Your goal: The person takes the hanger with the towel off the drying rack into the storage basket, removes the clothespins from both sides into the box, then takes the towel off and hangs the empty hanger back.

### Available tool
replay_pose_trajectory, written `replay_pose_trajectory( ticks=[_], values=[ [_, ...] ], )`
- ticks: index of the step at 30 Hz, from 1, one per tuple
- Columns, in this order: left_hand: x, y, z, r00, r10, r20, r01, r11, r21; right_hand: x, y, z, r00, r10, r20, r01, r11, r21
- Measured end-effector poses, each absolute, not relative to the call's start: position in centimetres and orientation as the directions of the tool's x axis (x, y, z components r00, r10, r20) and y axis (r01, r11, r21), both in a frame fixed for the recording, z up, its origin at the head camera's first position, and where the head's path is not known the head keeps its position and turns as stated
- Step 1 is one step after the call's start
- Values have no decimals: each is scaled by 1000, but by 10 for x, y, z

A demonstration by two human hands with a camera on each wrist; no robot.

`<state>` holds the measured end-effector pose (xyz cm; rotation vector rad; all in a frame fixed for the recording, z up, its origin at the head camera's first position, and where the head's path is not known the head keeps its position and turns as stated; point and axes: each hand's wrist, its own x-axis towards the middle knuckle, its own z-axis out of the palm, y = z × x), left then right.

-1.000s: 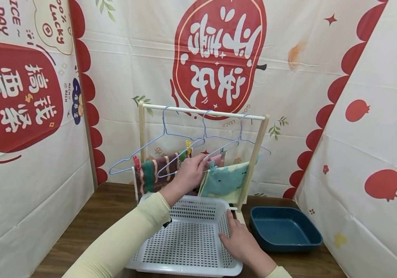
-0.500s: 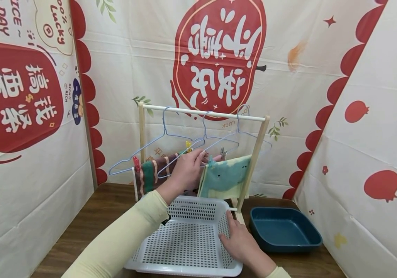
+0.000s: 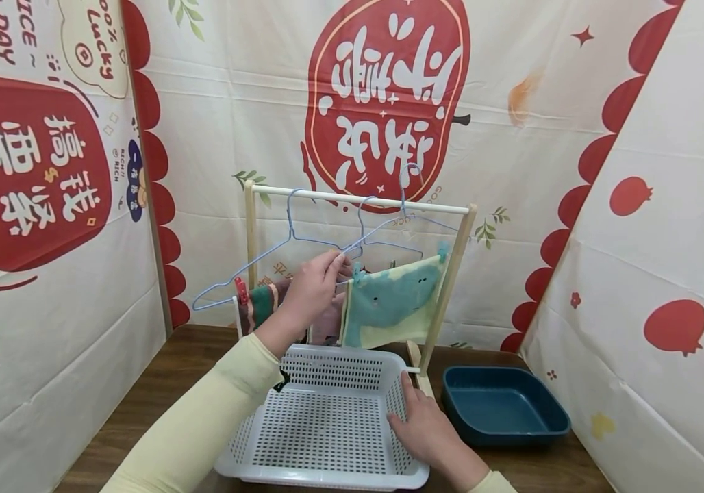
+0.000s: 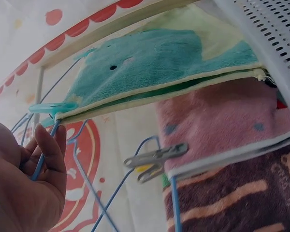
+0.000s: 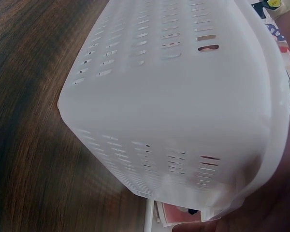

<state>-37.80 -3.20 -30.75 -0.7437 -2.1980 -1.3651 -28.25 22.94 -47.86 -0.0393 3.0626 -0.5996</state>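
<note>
My left hand (image 3: pixel 311 291) pinches one end of a blue wire hanger (image 3: pixel 432 220), whose hook stands above the rail of the wooden rack (image 3: pixel 327 196). From this hanger a teal and pale yellow towel (image 3: pixel 389 308) hangs by teal clothespins (image 3: pixel 443 250), one at each top corner. In the left wrist view the hanger wire passes between thumb and fingers, right beside one clothespin (image 4: pixel 53 107). My right hand (image 3: pixel 429 428) grips the right rim of a white perforated basket (image 3: pixel 327 472), thumb on the inner side. The basket has nothing in it.
Two more blue hangers (image 3: pixel 293 236) hang on the rail. They bear a brown striped towel (image 4: pixel 232 193) and a pink towel (image 4: pixel 222 116), held by clothespins such as a grey one (image 4: pixel 157 157). A dark blue tub (image 3: pixel 506 404) sits right of the basket on the wooden table (image 3: pixel 142 383).
My left hand has moved left and slightly up with the hanger and teal towel. The hook has risen off the rail and shifted left. The right hand stays at the basket.
</note>
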Motion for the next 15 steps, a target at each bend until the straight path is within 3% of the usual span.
replay_pose_trajectory(
  ticks=[15],
  values=[
    [-359,-70,-293,-751,187,633,648,398,650,-279,229,-478,-999,-34,-2,-31,929,-369]
  ],
)
